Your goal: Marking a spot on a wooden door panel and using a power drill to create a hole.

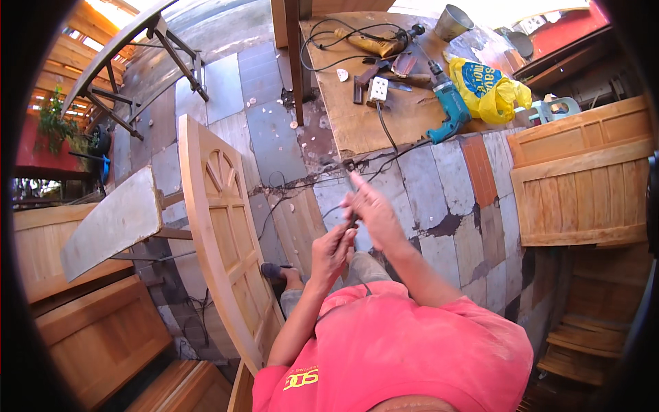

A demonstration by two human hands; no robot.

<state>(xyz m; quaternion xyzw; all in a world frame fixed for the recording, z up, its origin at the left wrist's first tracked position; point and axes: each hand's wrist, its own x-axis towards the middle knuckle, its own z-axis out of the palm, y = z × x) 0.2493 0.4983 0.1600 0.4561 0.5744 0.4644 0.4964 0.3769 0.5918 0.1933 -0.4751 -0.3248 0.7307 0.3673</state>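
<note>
My left hand [331,251] is closed round a thin dark cord [353,221] in front of my body. Just ahead and to the right, my right hand [374,211] is closed on the same cord, its fingers blurred by motion. A small dark end at those fingertips is too smeared to make out. Both hands are above the tiled floor, short of the wooden worktable [343,130]. On that table lie a teal power drill [451,103], a white socket box [377,89] with a dark cable, and a yellow power tool [374,42].
A panelled wooden door [223,199] stands close on my left. Wooden panels [583,178] stand at right. The table also bears a yellow plastic bag [491,93] and a metal bucket [453,24]. Cables trail over the patchwork tiles [274,144]. A dark-framed table [113,62] stands far left.
</note>
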